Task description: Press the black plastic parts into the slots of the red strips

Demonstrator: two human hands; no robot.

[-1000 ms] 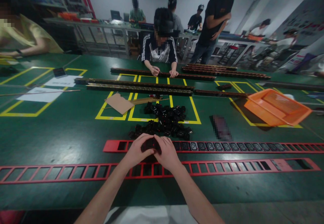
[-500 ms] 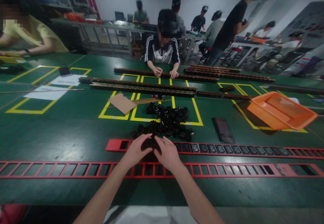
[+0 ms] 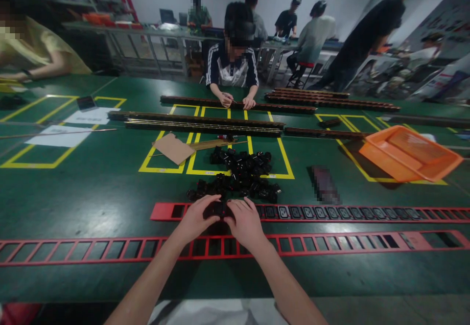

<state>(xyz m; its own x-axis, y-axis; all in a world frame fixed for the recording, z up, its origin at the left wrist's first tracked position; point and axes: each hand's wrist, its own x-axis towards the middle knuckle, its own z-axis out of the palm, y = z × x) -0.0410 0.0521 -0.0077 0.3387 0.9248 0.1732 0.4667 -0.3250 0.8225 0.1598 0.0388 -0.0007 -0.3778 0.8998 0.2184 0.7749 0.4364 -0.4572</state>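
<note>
My left hand [image 3: 196,219] and my right hand [image 3: 245,221] are together over the far red slotted strip [image 3: 161,211]. Between them is a small black socket [image 3: 220,209], with the fingers and thumb of each hand curled round its sides. My fingers partly cover it, so I cannot tell whether it sits in a slot. To the right, a row of black sockets [image 3: 308,212] fills many of the strip's slots. Just beyond my fingertips lies a heap of loose black sockets [image 3: 242,168]. A second red slotted strip [image 3: 110,249] runs beneath my wrists, its slots showing the green table.
An orange bin [image 3: 411,153] stands tilted at the right, beyond a dark blurred object [image 3: 325,185]. Cardboard [image 3: 174,149] and long dark rails [image 3: 205,125] lie past the heap. Across the table a co-worker's hands [image 3: 238,101] rest on another rail.
The view has shifted slightly. My right hand's fingers have spread a little at the black socket, while my left hand keeps its place. In the background, a standing person has moved right.
</note>
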